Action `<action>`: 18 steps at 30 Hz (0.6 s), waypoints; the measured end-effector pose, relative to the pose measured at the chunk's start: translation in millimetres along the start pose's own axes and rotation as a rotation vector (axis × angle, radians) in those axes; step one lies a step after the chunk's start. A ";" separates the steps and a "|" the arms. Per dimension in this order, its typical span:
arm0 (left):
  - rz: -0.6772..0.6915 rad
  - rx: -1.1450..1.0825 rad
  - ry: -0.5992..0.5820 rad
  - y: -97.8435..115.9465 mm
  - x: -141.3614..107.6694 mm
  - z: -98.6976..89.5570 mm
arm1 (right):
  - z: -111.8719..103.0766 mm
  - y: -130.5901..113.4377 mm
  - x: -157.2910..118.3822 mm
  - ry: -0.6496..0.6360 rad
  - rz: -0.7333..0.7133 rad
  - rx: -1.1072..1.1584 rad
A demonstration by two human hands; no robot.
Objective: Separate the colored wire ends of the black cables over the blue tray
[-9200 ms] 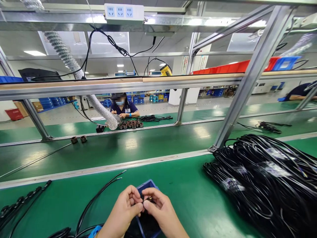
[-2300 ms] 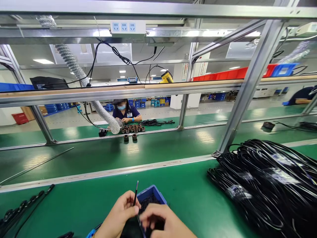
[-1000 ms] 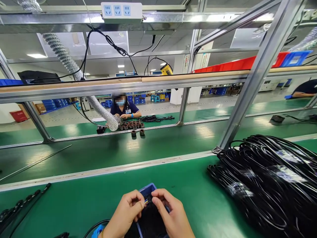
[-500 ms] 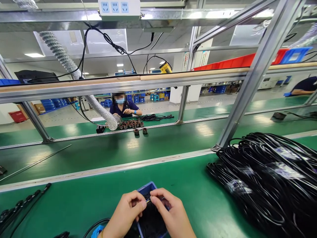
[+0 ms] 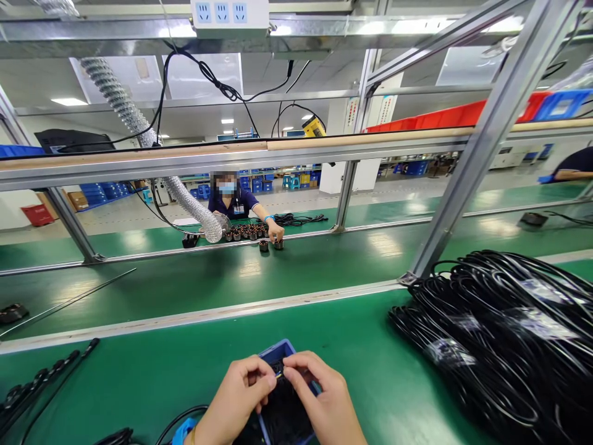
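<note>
You find no text you can read. The signs (image 5: 385, 110) on the pillar (image 5: 365, 176) ahead and the badge (image 5: 238, 209) on the person (image 5: 222, 204) across from you show marks too small to make out.

Left hand (image 5: 238, 395) and right hand (image 5: 324, 390) nearly fingertip to fingertip, low in front of the body.
The left thumb and forefinger are pinched, the other fingers curled beneath. The right hand mirrors it, thumb and forefinger tips close together, whether they meet unclear. Both wrists angle inward from the lower edge.
</note>
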State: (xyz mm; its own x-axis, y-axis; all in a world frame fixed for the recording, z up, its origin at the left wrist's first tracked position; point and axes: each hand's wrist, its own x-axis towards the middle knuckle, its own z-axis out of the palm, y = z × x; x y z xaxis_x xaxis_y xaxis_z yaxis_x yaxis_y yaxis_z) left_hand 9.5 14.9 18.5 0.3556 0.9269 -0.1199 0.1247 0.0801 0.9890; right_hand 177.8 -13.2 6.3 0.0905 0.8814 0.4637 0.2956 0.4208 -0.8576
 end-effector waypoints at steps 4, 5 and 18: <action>-0.004 0.007 -0.003 0.5 0.1 0.0 | -0.4 -0.1 -0.3 0.019 -0.025 -0.027; -0.005 0.006 -0.002 0.4 0.1 0.0 | -0.4 0.7 -0.4 0.017 -0.031 -0.037; 0.000 0.024 -0.009 8.7 -3.4 1.5 | 3.1 3.1 -2.3 0.036 -0.207 -0.213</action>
State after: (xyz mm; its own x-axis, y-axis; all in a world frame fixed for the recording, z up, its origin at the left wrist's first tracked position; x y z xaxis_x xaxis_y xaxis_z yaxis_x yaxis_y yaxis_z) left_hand 10.8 11.9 27.4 0.3640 0.9235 -0.1208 0.1471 0.0710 0.9866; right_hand 175.6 -13.3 1.9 0.0400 0.7715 0.6350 0.5035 0.5334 -0.6797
